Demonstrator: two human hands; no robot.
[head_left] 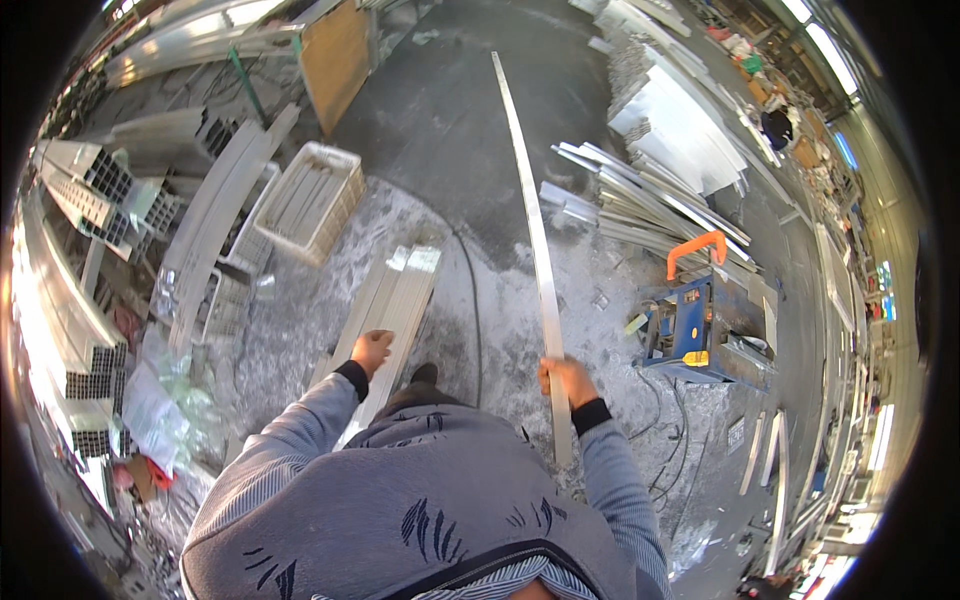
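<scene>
My right hand (568,382) is wrapped round a long, slim metal bar (530,195) near its closer end. The bar stretches far out over the floor ahead, and its short near end sticks out beside my right sleeve. Over a stack of long pale metal profiles (392,300) hovers my left hand (372,350), its fingers loosely bent and apart with nothing visible in them. Whether it touches the stack I cannot tell. Clear wrapping shows on the far end of that stack.
A blue cutting machine with an orange handle (697,250) stands at right. Beyond it lie loose metal strips (660,205). A white plastic crate (312,205) and bundled profiles (100,190) fill the left. A dark cable (475,300) crosses the dusty floor.
</scene>
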